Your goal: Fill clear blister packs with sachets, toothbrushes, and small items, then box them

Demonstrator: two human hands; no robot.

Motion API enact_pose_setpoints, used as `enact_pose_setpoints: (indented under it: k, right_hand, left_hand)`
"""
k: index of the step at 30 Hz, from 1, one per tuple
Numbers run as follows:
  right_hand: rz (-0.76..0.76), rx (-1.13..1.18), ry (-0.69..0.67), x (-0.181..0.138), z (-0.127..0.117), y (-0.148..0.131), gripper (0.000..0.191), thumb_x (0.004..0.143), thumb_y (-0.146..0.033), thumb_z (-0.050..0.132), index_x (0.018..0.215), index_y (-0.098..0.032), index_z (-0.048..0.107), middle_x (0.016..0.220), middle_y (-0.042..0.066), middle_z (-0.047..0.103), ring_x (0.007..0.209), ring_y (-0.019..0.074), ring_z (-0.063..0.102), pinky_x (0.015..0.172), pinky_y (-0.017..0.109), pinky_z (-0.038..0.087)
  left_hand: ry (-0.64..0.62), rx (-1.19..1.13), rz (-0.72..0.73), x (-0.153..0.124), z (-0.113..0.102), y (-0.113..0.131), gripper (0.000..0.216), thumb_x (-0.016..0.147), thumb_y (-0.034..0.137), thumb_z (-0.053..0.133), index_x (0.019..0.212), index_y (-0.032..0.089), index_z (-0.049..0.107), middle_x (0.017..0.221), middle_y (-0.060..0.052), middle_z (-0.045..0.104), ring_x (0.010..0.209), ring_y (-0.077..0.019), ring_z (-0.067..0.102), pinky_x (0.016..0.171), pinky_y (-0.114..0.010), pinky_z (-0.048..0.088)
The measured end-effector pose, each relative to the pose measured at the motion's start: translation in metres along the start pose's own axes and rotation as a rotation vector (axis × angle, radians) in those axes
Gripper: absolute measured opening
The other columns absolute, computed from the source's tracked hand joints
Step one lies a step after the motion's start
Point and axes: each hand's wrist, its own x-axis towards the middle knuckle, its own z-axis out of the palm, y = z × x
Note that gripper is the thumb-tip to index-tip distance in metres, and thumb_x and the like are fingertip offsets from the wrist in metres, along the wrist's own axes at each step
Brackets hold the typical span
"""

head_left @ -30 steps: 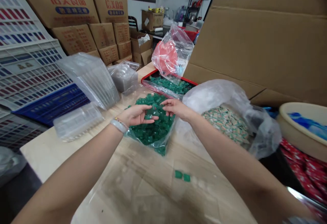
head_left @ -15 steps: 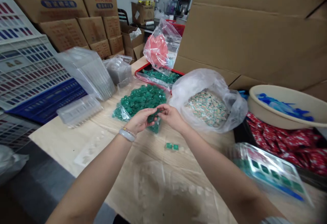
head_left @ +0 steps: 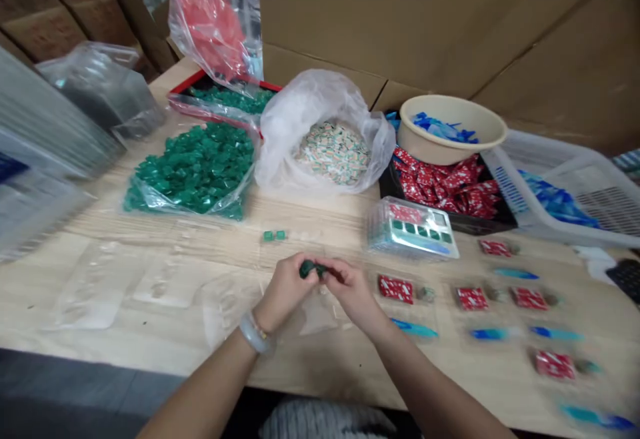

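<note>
My left hand (head_left: 286, 291) is closed around small dark green plastic pieces (head_left: 308, 268), which show between thumb and fingers. Pressed up against it, my right hand (head_left: 353, 292) pinches at the same pieces; how many there are is hidden. Both hands are above clear plastic blister trays (head_left: 220, 302) lying on the table. Just beyond the fingers, two green square pieces (head_left: 274, 235) sit side by side in another clear tray. Further left is an open clear bag of green pieces (head_left: 197, 165).
A white bag of small printed pieces (head_left: 335, 152) stands at the back. Right of it are a cream basin (head_left: 445, 149), red packets (head_left: 450, 189) and a stack of filled trays (head_left: 413, 229). More trays with red packets (head_left: 473, 299) and blue pens lie right. Stacked clear trays (head_left: 55, 105) stand left.
My view has turned right and downward. My hands have come back from the bag of green pieces to above the empty trays near me, still together, with green pieces between the fingers.
</note>
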Motion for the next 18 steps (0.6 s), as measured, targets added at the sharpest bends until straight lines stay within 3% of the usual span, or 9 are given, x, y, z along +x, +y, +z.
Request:
enact_pose_setpoints:
  k: [3,5,10,15,18]
  right_hand:
    - [-0.069,0.006,-0.012,-0.002,-0.01,0.0,0.021,0.071,-0.025,0.056,0.091,-0.023,0.062,0.089,0.003,0.06,0.078,0.0143,0.058,0.072,0.031,0.048]
    - [-0.155,-0.064,-0.002,0.011,-0.013,-0.006,0.018,0.071,-0.024,0.056,0.088,-0.022,0.062,0.086,0.004,0.058,0.079,0.0142,0.057,0.072,0.029,0.047]
    - [-0.291,-0.6,0.063,0.059,-0.02,-0.015,0.018,0.074,-0.013,0.047,0.088,-0.017,0.058,0.085,0.005,0.055,0.076,0.0145,0.053,0.071,0.028,0.044]
    - [-0.419,-1.022,-0.314,0.085,-0.021,-0.019,0.021,0.079,-0.008,0.039,0.08,-0.015,0.058,0.087,0.009,0.054,0.083,0.0166,0.05,0.074,0.028,0.042]
    - [-0.521,-1.093,-0.368,0.089,-0.02,-0.022,0.021,0.081,-0.011,0.04,0.082,-0.016,0.06,0.086,0.008,0.054,0.087,0.0174,0.048,0.077,0.03,0.041]
  left_hand:
    - [-0.045,-0.154,-0.205,0.003,0.014,0.0,0.008,0.066,0.016,0.05,0.061,0.017,0.057,0.044,0.004,0.046,0.038,-0.0074,0.039,0.041,-0.019,0.029]
    - [-0.058,-0.261,-0.266,0.008,0.014,0.002,0.011,0.069,0.022,0.051,0.06,0.016,0.052,0.045,0.005,0.044,0.036,-0.0053,0.034,0.037,-0.018,0.024]
    - [0.062,-0.497,-0.339,0.015,-0.004,0.008,0.019,0.07,0.033,0.055,0.077,0.015,0.054,0.057,0.004,0.048,0.043,-0.0052,0.04,0.037,-0.017,0.026]
    - [-0.042,-0.771,-0.49,0.021,-0.016,0.003,0.02,0.071,0.02,0.048,0.088,0.013,0.055,0.066,-0.001,0.054,0.05,-0.0081,0.048,0.041,-0.019,0.033]
    - [-0.059,-0.726,-0.487,0.024,-0.017,-0.003,0.022,0.07,0.016,0.049,0.091,0.015,0.055,0.066,0.0,0.055,0.049,-0.0076,0.047,0.04,-0.018,0.032]
